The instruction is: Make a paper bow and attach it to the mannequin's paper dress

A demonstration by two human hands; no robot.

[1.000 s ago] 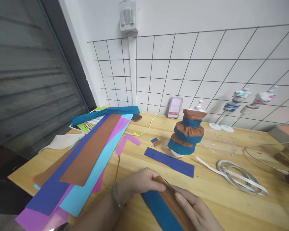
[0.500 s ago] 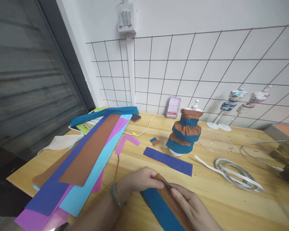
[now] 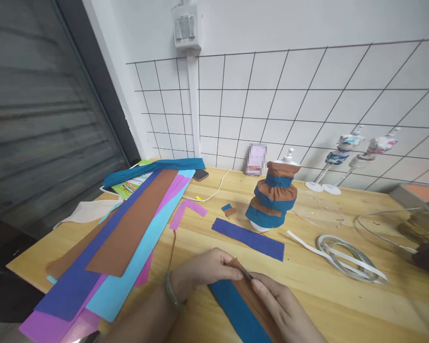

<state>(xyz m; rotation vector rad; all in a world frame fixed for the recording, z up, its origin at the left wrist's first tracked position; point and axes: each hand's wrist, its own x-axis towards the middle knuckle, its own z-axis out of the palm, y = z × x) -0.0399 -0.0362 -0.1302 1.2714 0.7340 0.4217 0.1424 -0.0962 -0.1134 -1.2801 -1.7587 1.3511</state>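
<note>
Near the table's front edge, my left hand (image 3: 214, 267), with a bangle on its wrist, pinches the upper end of a brown crepe paper strip (image 3: 253, 297). My right hand (image 3: 271, 297) grips the same strip along its right edge, thumb on top. Between the fingertips the edge looks dark and folded. A teal strip (image 3: 232, 307) runs along the left side of the brown one; whether they are joined I cannot tell. Beyond the hands stands a small dress form (image 3: 271, 195) wrapped in gathered teal and brown bands. A dark blue strip (image 3: 248, 239) lies flat before it.
Long coloured paper strips (image 3: 132, 224) overlap across the table's left side. A bent magenta piece (image 3: 186, 210) and small teal and brown scraps (image 3: 229, 210) lie centrally. To the right are a coil of white tape (image 3: 350, 259), two small figures on stands (image 3: 343, 143) and a cable (image 3: 382, 212).
The whole view has shifted very slightly. Both hands keep their hold on the brown strip, almost unmoved.
</note>
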